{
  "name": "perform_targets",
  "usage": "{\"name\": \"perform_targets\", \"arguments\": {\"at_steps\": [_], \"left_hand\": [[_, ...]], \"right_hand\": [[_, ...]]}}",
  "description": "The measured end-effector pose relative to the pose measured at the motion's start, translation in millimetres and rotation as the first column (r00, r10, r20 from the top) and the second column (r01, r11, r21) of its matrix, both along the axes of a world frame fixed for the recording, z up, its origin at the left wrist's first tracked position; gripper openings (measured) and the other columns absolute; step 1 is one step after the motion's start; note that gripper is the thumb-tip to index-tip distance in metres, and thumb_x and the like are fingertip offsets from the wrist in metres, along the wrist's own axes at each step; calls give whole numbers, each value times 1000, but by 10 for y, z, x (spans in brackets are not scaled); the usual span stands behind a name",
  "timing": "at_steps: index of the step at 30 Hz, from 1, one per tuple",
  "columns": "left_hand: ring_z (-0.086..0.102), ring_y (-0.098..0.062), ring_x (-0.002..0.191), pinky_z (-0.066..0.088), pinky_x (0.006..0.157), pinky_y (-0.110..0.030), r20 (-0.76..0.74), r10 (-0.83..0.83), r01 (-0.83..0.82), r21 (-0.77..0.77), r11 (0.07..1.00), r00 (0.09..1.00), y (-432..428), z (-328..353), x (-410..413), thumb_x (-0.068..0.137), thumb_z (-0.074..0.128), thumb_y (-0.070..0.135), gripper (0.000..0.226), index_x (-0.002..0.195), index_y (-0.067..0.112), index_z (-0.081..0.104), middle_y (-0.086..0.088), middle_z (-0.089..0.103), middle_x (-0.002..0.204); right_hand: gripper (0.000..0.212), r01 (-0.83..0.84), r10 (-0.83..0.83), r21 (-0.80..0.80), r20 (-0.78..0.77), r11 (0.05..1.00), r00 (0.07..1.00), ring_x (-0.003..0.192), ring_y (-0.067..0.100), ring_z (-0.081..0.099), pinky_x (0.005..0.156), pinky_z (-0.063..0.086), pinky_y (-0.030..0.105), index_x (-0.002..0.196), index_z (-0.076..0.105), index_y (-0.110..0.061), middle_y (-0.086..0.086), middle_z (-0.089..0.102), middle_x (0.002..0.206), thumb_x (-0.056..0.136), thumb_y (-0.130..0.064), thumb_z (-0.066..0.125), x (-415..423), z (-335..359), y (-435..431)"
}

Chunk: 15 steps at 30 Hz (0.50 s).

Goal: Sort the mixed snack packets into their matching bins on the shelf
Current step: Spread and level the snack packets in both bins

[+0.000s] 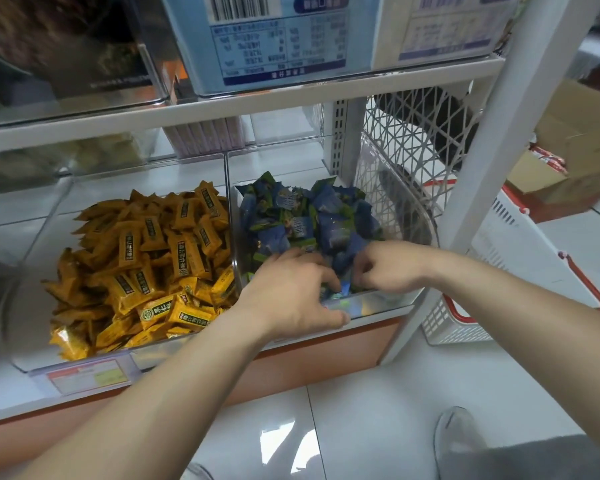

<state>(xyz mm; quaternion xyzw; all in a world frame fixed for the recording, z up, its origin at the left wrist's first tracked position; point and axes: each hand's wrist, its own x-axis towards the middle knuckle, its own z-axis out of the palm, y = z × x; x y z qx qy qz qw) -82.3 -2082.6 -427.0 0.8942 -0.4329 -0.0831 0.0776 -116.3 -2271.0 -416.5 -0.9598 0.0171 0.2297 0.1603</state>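
Two clear plastic bins sit side by side on the low shelf. The left bin [21, 355] is heaped with yellow snack packets [146, 265]. The right bin [378, 301] holds blue and green snack packets [309, 216]. Both my hands reach into the front of the right bin. My left hand [291, 292] lies over the packets with fingers curled down among them and its thumb on the bin's front rim. My right hand [385, 268] has its fingers curled into the blue packets. What each hand grips is hidden by the fingers.
A white shelf post [510, 133] rises right of the bins. A white basket with red handles [520, 271] stands on the floor beyond it, with cardboard boxes [575, 154] behind. Boxes fill the upper shelf [257, 39]. My shoe [461, 441] is on the tiled floor.
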Motion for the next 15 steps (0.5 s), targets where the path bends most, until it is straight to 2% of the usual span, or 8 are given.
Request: {"name": "perform_targets", "arguments": {"at_steps": [3,7,11,15], "left_hand": [[45,-16,121,39,101,-40,-4,7,-7,-10,1000,1000,-13,-15,11,69,55,73,55,112,40,67,15,59,125],[47,-16,117,40,97,-39,-24,33,-34,-50,998,999,-32,-34,4,73,54,75,51,105,38,69,14,61,120],[47,-15,115,39,95,-37,-23,55,-57,-73,996,998,-51,-35,-6,73,57,71,46,102,38,70,15,62,118],[48,-14,114,38,95,-37,-10,65,-66,-80,995,998,-59,-43,-12,72,58,71,45,101,38,69,16,62,116]], "right_hand": [[25,34,-34,-11,-6,999,999,97,28,63,85,52,37,113,68,-12,9,69,107,93,-22,55,37,-20,-9],[25,50,-46,68,-65,996,997,93,26,63,77,51,35,113,65,-9,10,68,105,89,-16,62,81,-82,-1],[33,95,-86,108,-87,990,992,93,26,65,77,53,37,115,63,-4,14,69,109,84,-13,67,103,-111,3],[33,113,-109,101,-45,988,993,77,17,58,65,46,26,114,61,-7,5,65,94,82,-12,69,88,-82,-23]]}}
